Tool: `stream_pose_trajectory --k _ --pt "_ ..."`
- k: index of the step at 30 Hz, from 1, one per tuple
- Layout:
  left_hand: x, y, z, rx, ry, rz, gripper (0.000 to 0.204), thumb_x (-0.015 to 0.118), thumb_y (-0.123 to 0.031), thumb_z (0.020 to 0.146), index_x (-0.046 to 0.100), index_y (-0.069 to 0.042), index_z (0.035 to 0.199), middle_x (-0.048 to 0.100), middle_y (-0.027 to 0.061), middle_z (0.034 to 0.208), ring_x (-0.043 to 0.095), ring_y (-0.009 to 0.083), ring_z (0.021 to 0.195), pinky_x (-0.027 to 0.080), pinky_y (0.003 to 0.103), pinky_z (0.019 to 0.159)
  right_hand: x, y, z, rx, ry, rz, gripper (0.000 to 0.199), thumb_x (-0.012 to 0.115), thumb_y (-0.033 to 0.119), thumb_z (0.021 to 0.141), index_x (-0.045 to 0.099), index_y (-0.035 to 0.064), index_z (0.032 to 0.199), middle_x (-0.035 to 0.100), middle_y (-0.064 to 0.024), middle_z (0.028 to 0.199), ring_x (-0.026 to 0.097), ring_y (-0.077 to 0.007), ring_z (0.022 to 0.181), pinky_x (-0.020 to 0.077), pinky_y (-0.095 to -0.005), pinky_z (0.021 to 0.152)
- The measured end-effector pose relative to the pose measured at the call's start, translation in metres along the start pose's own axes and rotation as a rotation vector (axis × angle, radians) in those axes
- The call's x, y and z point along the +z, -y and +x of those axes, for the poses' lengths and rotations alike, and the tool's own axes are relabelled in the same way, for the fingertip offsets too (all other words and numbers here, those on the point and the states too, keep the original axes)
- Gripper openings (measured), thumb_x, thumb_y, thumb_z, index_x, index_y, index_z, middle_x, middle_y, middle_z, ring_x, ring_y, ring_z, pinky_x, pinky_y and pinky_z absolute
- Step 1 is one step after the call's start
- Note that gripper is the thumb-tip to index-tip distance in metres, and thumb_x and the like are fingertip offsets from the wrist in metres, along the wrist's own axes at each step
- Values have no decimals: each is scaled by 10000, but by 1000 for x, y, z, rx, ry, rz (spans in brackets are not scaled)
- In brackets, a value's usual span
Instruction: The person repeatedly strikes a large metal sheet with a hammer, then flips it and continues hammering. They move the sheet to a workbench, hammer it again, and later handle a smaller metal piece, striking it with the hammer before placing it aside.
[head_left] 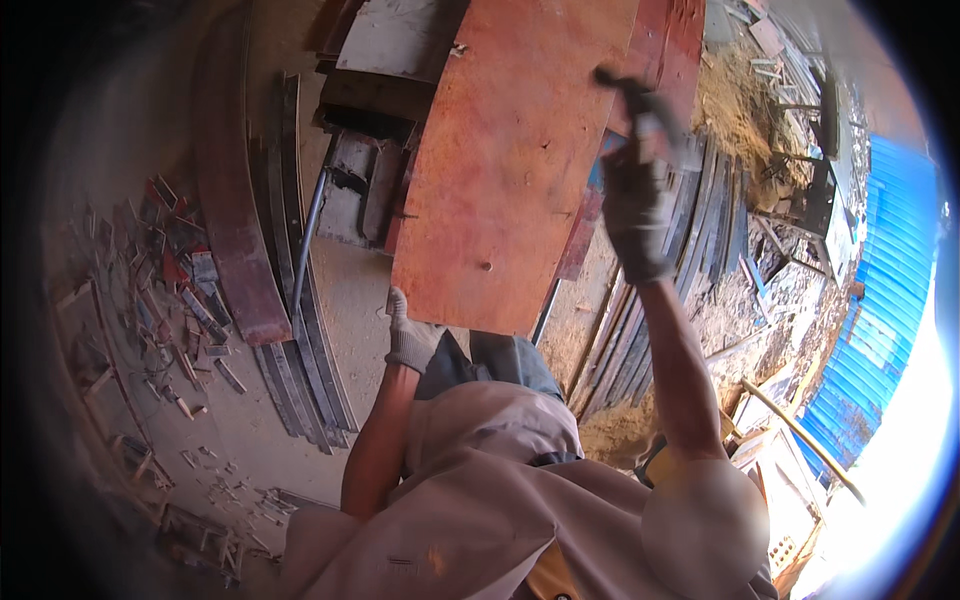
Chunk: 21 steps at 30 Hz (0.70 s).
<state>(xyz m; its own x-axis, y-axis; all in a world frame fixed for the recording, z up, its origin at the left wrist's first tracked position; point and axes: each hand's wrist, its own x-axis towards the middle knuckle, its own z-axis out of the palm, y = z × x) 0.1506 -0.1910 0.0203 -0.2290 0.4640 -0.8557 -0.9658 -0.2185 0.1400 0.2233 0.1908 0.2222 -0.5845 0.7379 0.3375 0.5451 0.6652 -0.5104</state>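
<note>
A large orange-red plywood board (510, 160) lies tilted in front of me over a stack of other boards. My left hand (410, 338), in a light grey glove, grips the board's near left corner from below. My right hand (635, 205), in a dark glove, is raised beside the board's right edge. It is closed on the handle of a dark hammer-like tool (622, 88), whose head points up and to the left over the board. My beige shirt fills the lower middle of the view.
A long dark-red plank (235, 200), flat metal strips (300, 360) and a thin pipe (310, 235) lie to the left. Scrap wood pieces (170, 280) litter the ground. On the right are stacked slats (700, 210), a straw pile (740, 110), a blue corrugated sheet (880, 300) and a long pole (800, 435).
</note>
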Motion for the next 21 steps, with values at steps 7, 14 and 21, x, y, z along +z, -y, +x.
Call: stream_pose_trajectory --k 7,14,21 --pt "14 4 -3 75 -163 41 879 669 -722 899 418 -225 1579 452 55 1632 451 324 1480 411 594 1184 5 -16 -3 467 181 41 334 610 396 1053 669 70 1097 644 -280 795 669 -478 765 475 -538 613" --pt "20 6 -22 69 -166 41 964 680 -728 888 354 -194 1623 421 57 1657 395 312 1520 360 531 1217 8 6 -12 565 619 -37 452 494 400 1088 561 44 1359 679 -335 1058 679 -515 977 536 -553 781" --pt "27 0 -35 29 -187 67 996 674 -740 886 331 -184 1638 392 58 1677 370 318 1536 311 534 1239 22 -30 -81 425 544 -172 300 564 333 1063 561 68 1203 702 -299 872 696 -509 834 541 -578 649"
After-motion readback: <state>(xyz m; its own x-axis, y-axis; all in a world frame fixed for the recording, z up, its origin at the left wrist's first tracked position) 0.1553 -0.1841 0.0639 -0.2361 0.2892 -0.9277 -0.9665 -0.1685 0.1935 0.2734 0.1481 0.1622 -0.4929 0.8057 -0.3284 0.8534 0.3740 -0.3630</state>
